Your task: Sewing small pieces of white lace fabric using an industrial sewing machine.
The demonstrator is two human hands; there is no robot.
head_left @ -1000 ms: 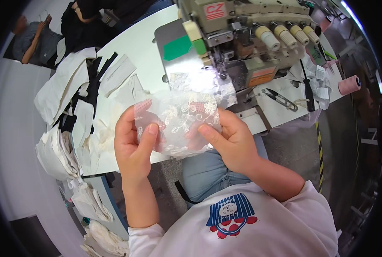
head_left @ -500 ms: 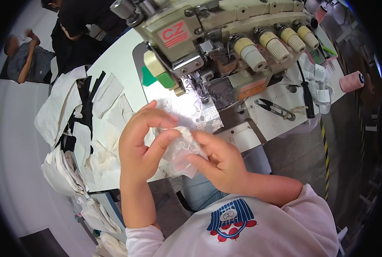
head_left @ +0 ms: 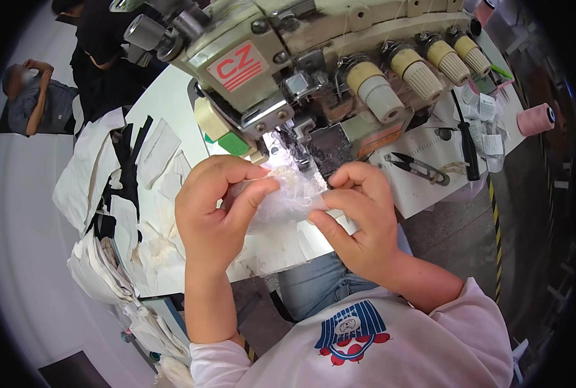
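White lace [head_left: 291,199], sheer, stretched between both hands over the table [head_left: 424,196], at 6 o'clock of the sewing machine [head_left: 327,35]. Left hand [head_left: 212,210], at lace's 9 o'clock: thumb and forefinger together, clamped on its edge. Right hand [head_left: 367,216], at 3 o'clock: half open, fingers curled, forefinger touching the edge, thumb slightly apart from it; can't tell if it grips.

Around the lace: snips [head_left: 420,169] near 3 o'clock; black screwdriver [head_left: 469,150] and pink thread cone [head_left: 535,120] beyond, between 2 and 3. White tags [head_left: 490,143] beside the screwdriver, with clear plastic; can't tell if bagged. Stacked white fabric [head_left: 97,268], between 8 and 9.
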